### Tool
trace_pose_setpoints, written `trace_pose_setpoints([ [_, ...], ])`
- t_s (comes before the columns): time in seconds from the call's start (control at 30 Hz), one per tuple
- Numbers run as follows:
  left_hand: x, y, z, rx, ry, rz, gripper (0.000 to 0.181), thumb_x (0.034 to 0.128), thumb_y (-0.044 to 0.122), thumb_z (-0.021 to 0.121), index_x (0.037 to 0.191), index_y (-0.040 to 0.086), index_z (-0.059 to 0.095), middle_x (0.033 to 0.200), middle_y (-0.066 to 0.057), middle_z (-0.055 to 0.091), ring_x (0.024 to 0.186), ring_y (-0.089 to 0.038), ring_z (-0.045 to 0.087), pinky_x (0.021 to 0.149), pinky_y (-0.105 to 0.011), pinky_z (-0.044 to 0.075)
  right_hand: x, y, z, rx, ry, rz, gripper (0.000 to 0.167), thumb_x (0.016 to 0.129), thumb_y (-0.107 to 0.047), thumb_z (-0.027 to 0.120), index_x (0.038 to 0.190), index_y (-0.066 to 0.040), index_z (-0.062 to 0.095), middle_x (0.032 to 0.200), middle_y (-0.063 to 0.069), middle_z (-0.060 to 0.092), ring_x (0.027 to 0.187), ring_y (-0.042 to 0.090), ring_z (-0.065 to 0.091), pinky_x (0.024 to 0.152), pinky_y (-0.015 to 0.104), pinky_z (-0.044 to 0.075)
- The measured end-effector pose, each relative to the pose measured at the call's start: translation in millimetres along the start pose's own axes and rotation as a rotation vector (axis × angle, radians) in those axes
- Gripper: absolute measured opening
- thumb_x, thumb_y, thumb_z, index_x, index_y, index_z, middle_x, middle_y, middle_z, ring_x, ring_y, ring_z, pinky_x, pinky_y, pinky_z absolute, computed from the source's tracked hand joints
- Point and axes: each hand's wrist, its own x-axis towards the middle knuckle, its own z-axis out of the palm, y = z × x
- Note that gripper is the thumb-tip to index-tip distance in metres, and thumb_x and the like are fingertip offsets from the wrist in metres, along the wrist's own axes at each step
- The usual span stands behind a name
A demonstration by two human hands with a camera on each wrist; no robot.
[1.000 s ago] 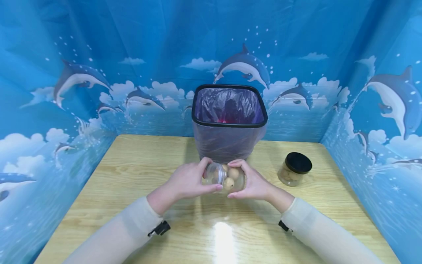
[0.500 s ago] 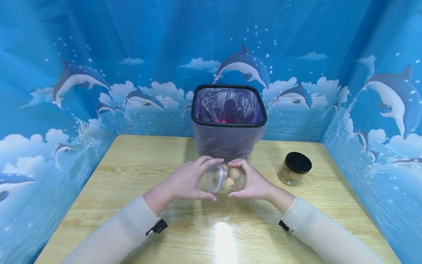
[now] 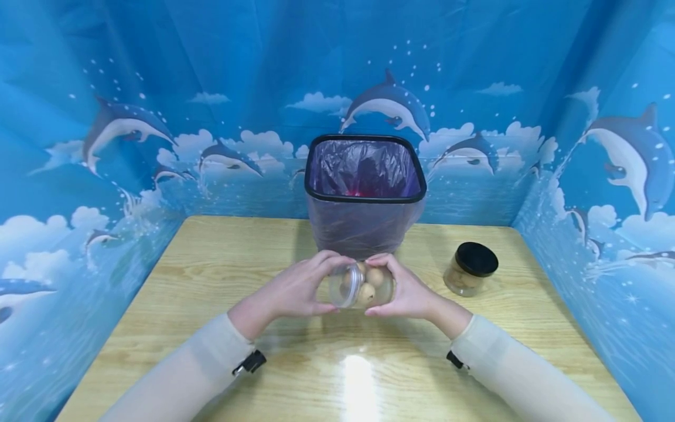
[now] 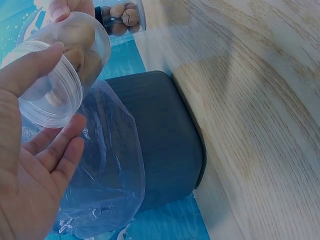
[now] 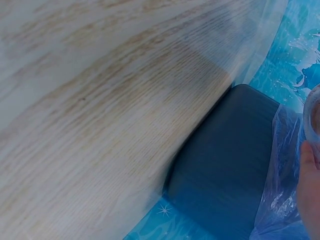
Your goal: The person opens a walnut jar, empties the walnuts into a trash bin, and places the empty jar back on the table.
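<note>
A clear jar [image 3: 387, 290] with round brown nut-like balls [image 3: 366, 293] lies tilted on its side, held between both hands in front of the bin. My left hand [image 3: 295, 287] has its thumb and fingers curled round the jar's ridged clear end [image 4: 52, 87]; whether that end is a lid or bare thread, I cannot tell. Round the jar's other end, my right hand [image 3: 413, 293] grips with thumb and fingers. Only part of this hand [image 5: 310, 197] and the jar [image 5: 314, 107] shows at the right wrist view's edge.
A bin [image 3: 364, 228] with a black rim and purple liner bag stands behind the hands. To the right, a second jar [image 3: 464, 281] of brown balls wears a black lid [image 3: 477, 259]. Dolphin-print curtains surround the wooden table [image 3: 227, 252].
My left hand has loosened and shifted its fingers on the jar's ridged end, its thumb drawing back leftward. The right hand keeps its hold; bin and second jar stay put.
</note>
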Motion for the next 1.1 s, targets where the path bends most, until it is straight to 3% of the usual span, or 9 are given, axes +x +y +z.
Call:
trace_pose_setpoints([
  [0.13,-0.4,0.4,-0.1,-0.024,-0.001,-0.020,0.091,0.0741,0.038,0.088,0.149,0.020,0.039,0.127,-0.002,0.056,0.099,-0.014,0.062,0.085,-0.034,0.055,-0.1,-0.1,-0.2,0.002,0.004,-0.001,0.088,0.061,-0.021,0.098,0.132,-0.010,0.048,0.138,0.008,0.051,0.125,0.025,0.051,0.110,0.038,0.040],
  [0.3,-0.5,3.0,-1.6,-0.061,-0.032,-0.095,0.094,0.0748,0.044,0.086,0.150,0.020,0.036,0.124,0.000,0.057,0.095,-0.010,0.064,0.079,-0.031,0.055,-0.3,-0.2,-0.3,0.001,0.006,-0.007,0.089,0.061,-0.022,0.098,0.133,-0.010,0.048,0.138,0.009,0.051,0.125,0.026,0.051,0.109,0.038,0.040],
  [0.57,1.3,6.6,-4.4,-0.042,-0.055,-0.209,0.097,0.0731,0.059,0.081,0.150,0.019,0.037,0.122,0.002,0.060,0.091,-0.009,0.062,0.072,-0.027,0.053,-0.6,-3.0,-0.7,0.001,0.017,0.011,0.087,0.060,-0.020,0.098,0.131,-0.011,0.049,0.138,0.007,0.052,0.126,0.025,0.050,0.111,0.039,0.038],
  [0.83,1.9,8.3,-4.6,-0.049,-0.056,-0.225,0.091,0.0753,0.060,0.079,0.146,0.019,0.039,0.102,0.002,0.065,0.087,-0.010,0.061,0.072,-0.029,0.052,-0.6,0.1,0.0,-0.016,0.019,-0.022,0.087,0.060,-0.021,0.098,0.131,-0.010,0.049,0.137,0.009,0.052,0.125,0.025,0.051,0.111,0.034,0.038],
  [1.1,1.8,8.5,-4.8,-0.074,-0.063,-0.251,0.089,0.0784,0.063,0.075,0.146,0.018,0.038,0.100,0.004,0.063,0.086,-0.010,0.061,0.073,-0.030,0.052,-1.7,-1.7,-0.5,-0.010,0.024,-0.016,0.087,0.060,-0.020,0.097,0.132,-0.010,0.049,0.137,0.009,0.052,0.126,0.025,0.050,0.111,0.032,0.037],
])
